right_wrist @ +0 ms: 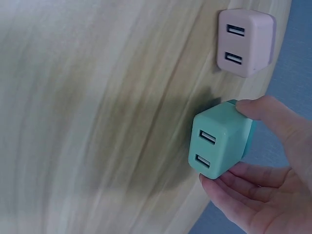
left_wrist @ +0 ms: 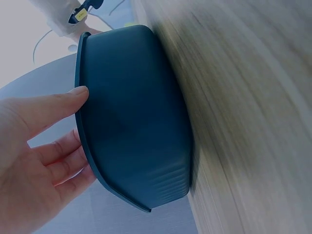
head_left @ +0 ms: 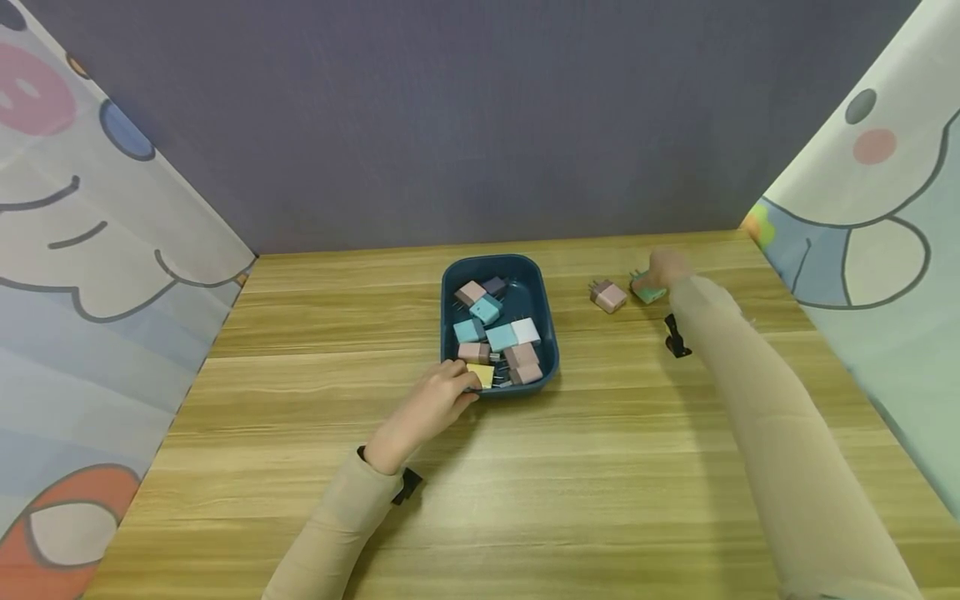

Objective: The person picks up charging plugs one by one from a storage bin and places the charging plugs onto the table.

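A dark blue plastic bin stands on the table with several USB wall chargers in it, among them a yellow charger and a white charger. My left hand grips the bin's near left rim, the thumb outside and the fingers over the edge. To the right of the bin, my right hand pinches a mint green USB charger, its two ports showing. Beside it on the table lies a pink USB charger, prongs pointing away from me in the head view.
The wooden table ends at a grey back panel. Cartoon-printed sheets flank it on both sides. A black strap mount hangs at my right wrist.
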Motion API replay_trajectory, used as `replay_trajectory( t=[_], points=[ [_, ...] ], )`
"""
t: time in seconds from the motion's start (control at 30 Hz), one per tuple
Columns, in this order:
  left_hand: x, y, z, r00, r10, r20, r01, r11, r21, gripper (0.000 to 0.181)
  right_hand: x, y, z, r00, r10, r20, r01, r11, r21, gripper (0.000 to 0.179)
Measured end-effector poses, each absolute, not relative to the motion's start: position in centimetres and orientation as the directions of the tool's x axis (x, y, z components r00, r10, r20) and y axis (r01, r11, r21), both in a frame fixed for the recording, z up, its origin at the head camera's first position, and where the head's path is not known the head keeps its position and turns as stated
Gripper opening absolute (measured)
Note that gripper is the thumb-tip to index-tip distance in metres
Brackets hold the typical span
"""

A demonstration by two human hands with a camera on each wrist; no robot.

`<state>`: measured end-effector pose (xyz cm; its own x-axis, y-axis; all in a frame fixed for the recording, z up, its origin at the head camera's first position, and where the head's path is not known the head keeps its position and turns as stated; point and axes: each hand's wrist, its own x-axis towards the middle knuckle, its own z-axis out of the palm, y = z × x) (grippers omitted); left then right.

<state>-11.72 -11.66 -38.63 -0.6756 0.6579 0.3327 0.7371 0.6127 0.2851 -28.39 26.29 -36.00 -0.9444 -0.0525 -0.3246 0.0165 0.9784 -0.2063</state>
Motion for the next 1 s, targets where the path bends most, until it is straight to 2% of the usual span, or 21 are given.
replay_trajectory(
  t=[1.0],
  points=[
    [-11.96, -11.52, -38.87, -0.669, 0.660, 0.342, 0.743, 0.613, 0.270, 0.008, -28.39, 27.17, -36.99, -0.938, -0.053, -0.343, 0.026, 0.975, -0.222, 0.037]
  ],
)
